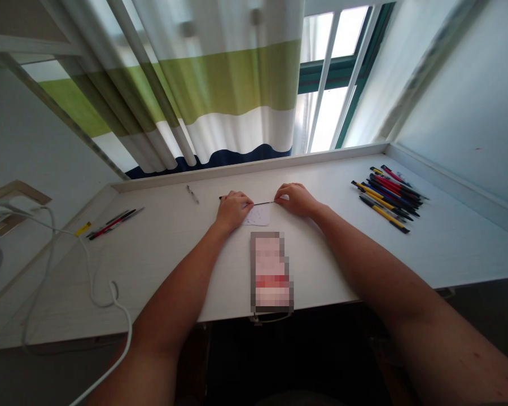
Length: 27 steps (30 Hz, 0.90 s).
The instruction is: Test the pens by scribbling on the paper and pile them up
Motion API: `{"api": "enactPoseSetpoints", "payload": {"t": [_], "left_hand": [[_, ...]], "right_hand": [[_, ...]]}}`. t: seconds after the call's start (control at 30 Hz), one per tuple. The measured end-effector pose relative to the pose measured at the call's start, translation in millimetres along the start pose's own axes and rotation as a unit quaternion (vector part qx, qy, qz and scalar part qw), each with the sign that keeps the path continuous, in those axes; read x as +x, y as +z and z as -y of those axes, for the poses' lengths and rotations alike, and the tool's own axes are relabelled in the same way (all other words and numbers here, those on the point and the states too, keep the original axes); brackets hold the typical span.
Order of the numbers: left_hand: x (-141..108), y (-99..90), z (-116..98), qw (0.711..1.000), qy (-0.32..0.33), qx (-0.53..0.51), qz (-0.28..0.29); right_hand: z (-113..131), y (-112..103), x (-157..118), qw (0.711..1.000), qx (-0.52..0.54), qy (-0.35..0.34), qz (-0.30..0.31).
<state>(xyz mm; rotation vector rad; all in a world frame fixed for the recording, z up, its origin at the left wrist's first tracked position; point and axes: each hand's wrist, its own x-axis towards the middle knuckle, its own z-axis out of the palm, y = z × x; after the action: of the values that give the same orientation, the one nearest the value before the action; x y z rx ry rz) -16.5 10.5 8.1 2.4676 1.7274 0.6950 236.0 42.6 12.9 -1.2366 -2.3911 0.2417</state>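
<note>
Between my two hands, above the desk, runs a thin dark pen refill (262, 203). My left hand (235, 208) pinches its left end, and a dark tip sticks out at the far side of that hand. The fingers of my right hand (294, 199) are closed on the refill's pale right end. A small white paper (260, 216) with faint marks lies just below the refill, partly under my left hand. Nearer to me, a phone (271, 270) with a pixelated screen rests upright in view on the desk.
Many pens (387, 197) are heaped on the right of the white desk (161, 265). A few pens (112, 224) lie at the left, and a single pen (192, 194) lies behind. A white cable (127, 316) crosses the left front edge. Curtains hang behind.
</note>
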Motion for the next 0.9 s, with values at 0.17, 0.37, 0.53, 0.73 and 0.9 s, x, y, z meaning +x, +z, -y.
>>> {"api": "enactPoseSetpoints", "payload": {"t": [0.17,0.37,0.53,0.73,0.9], "left_hand": [[1.5,5.1,-4.0,1.0,0.017,-0.009,-0.003],[0.7,-7.4,3.9,0.999,0.012,-0.015,-0.044],[-11.1,-32.5,42.5,0.999,-0.029,0.001,-0.029],[-15.5,-39.1,47.0,0.999,-0.022,0.003,0.038],[-14.4,-40.1,32.7,1.0,0.0,-0.006,0.026]], "right_hand": [[13.2,7.5,4.1,1.0,0.003,-0.019,-0.001],[22.0,12.5,6.3,1.0,0.002,-0.021,0.002],[16.7,13.4,4.8,1.0,0.0,-0.012,0.0],[13.1,10.2,3.5,1.0,-0.003,-0.005,-0.023],[16.0,4.5,1.6,1.0,-0.007,0.0,-0.025]]}}
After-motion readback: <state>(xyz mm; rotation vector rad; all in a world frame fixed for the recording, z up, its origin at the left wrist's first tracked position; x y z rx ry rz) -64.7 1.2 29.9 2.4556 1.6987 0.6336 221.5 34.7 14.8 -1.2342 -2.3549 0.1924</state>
